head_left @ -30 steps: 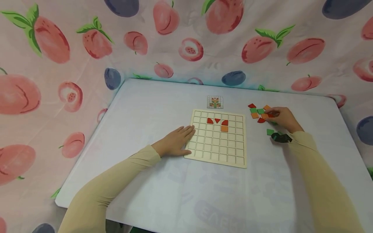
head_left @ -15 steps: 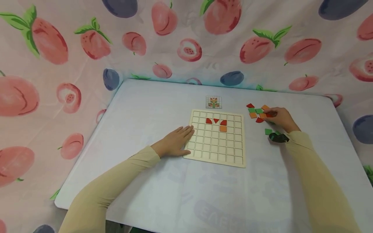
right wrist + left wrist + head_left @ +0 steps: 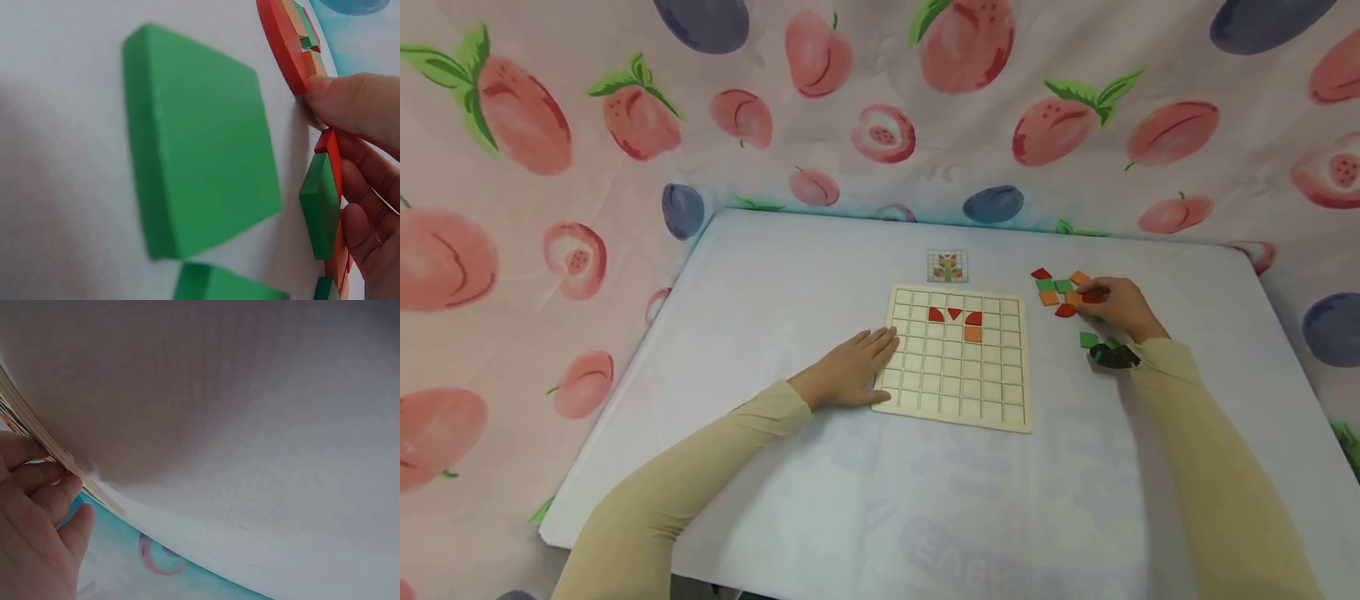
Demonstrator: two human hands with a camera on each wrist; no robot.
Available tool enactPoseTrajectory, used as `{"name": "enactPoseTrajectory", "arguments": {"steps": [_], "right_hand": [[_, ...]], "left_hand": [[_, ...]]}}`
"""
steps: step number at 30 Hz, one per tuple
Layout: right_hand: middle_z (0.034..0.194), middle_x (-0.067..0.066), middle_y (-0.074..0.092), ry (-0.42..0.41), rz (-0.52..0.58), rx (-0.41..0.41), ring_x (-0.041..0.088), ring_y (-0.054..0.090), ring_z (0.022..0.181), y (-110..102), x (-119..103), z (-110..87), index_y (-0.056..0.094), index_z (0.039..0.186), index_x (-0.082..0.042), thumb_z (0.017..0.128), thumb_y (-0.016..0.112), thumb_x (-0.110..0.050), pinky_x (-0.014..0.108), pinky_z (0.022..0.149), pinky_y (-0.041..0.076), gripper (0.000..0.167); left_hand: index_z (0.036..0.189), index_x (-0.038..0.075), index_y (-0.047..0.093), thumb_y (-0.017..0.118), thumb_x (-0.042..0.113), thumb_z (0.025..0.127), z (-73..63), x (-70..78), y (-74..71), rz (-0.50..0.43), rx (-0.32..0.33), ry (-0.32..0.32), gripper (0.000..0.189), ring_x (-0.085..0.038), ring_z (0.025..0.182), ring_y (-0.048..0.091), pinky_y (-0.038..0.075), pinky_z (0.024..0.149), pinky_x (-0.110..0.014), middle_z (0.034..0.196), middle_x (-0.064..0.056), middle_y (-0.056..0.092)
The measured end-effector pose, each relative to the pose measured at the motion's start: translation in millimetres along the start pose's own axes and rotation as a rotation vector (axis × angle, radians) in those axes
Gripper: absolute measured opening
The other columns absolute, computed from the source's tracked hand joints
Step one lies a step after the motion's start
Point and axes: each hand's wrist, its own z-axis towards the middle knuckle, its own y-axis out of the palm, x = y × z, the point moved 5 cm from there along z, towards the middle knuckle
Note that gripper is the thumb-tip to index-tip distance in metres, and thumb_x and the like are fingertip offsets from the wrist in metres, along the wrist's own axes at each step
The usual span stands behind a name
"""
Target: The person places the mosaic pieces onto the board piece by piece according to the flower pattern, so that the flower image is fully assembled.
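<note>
Pinching an orange tile [image 3: 1072, 298] with the right hand [image 3: 1118, 307] at two o'clock from the grid board [image 3: 942, 367], resting the left hand [image 3: 850, 367] flat on its nine-o'clock edge, possibly risking displaced loose tiles [image 3: 1063, 286] through crowding.

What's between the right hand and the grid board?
Head view: loose red, orange and green tiles beside the right hand, then bare tabletop to the board.

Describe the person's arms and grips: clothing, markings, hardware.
Left sleeve and right sleeve: long, plain beige, reaching the wrists. Left grip and right grip are bare hands, no gloves visible. A glossy black piece shows by the right wrist; can't tell what it is.
</note>
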Motion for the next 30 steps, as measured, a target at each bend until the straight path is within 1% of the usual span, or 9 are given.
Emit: {"name": "enactPoseTrajectory", "arguments": {"steps": [8,13,16,17,20,23,24,27,30], "right_hand": [[0.115,0.024,0.059,-0.006,0.012,0.064,0.031,0.054,0.096,-1.2,-2.7,-7.9,0.059,0.117,0.001,0.086,0.068,-0.026,0.013,0.066,0.04,0.042],[0.115,0.022,0.058,-0.004,0.023,0.124,0.032,0.053,0.097,-3.5,-14.0,-14.6,0.06,0.116,0.0,0.084,0.068,-0.038,0.011,0.063,0.038,0.049],[0.115,0.023,0.059,-0.054,0.053,0.151,0.034,0.054,0.098,-2.4,-23.2,-19.0,0.06,0.115,0.002,0.085,0.067,-0.035,0.009,0.064,0.039,0.048],[0.114,0.023,0.06,-0.074,0.063,0.162,0.028,0.057,0.096,-1.0,-25.9,-19.1,0.061,0.113,0.001,0.085,0.068,-0.034,0.008,0.065,0.039,0.045],[0.111,0.021,0.063,-0.141,0.075,0.18,0.024,0.057,0.096,4.4,-38.7,-20.2,0.063,0.11,0.0,0.085,0.069,-0.028,0.012,0.073,0.041,0.037],[0.107,0.02,0.064,-0.2,0.071,0.184,0.024,0.057,0.096,12.7,-58.6,-21.4,0.064,0.107,-0.001,0.085,0.07,-0.022,0.028,0.08,0.046,0.031],[0.108,0.021,0.064,-0.221,0.075,0.179,0.031,0.056,0.099,15.9,-66.8,-22.6,0.064,0.107,0.0,0.085,0.07,-0.02,0.036,0.081,0.046,0.03],[0.107,0.022,0.063,-0.262,0.101,0.145,0.034,0.055,0.098,30.0,-89.3,-25.1,0.064,0.107,0.002,0.085,0.069,-0.015,0.045,0.084,0.046,0.029],[0.108,0.019,0.064,-0.268,0.134,0.083,0.031,0.055,0.099,49.0,-106.6,-25.0,0.064,0.107,0.0,0.085,0.069,-0.015,0.045,0.086,0.045,0.028]], "left_hand": [[0.15,0.0,0.013,0.042,0.057,0.093,-2.1,2.6,1.1,0.004,-0.007,-0.008,0.086,-0.027,0.147,0.011,0.014,0.12,-0.04,0.158,-0.015,0.009],[0.15,0.001,0.012,0.042,0.057,0.093,-1.5,1.5,-1.4,0.016,-0.004,-0.017,0.086,-0.026,0.147,0.011,0.014,0.12,-0.039,0.158,-0.015,0.009],[0.15,0.001,0.012,0.042,0.057,0.093,-1.0,1.2,-1.7,0.01,-0.012,-0.019,0.086,-0.026,0.147,0.01,0.014,0.12,-0.039,0.159,-0.014,0.008],[0.15,0.001,0.012,0.042,0.057,0.093,-1.1,1.1,-1.6,0.006,-0.014,-0.018,0.086,-0.026,0.147,0.01,0.014,0.12,-0.039,0.159,-0.015,0.008],[0.15,0.001,0.011,0.042,0.057,0.093,-1.2,1.1,0.0,0.0,-0.018,-0.016,0.086,-0.026,0.147,0.01,0.013,0.12,-0.04,0.159,-0.015,0.008],[0.15,0.0,0.011,0.041,0.057,0.093,-1.5,0.6,1.8,0.001,-0.016,-0.016,0.086,-0.027,0.147,0.01,0.013,0.12,-0.04,0.158,-0.015,0.007],[0.15,0.001,0.011,0.041,0.058,0.093,-1.4,0.4,2.1,0.001,-0.017,-0.019,0.086,-0.026,0.148,0.009,0.013,0.12,-0.039,0.159,-0.015,0.007],[0.15,0.001,0.011,0.041,0.057,0.093,-1.2,0.3,2.0,0.007,-0.01,-0.02,0.086,-0.026,0.147,0.01,0.014,0.12,-0.039,0.159,-0.015,0.007],[0.15,0.001,0.011,0.042,0.057,0.093,-0.9,0.9,1.3,0.005,-0.003,-0.018,0.086,-0.027,0.147,0.01,0.014,0.12,-0.04,0.158,-0.015,0.008]]}}
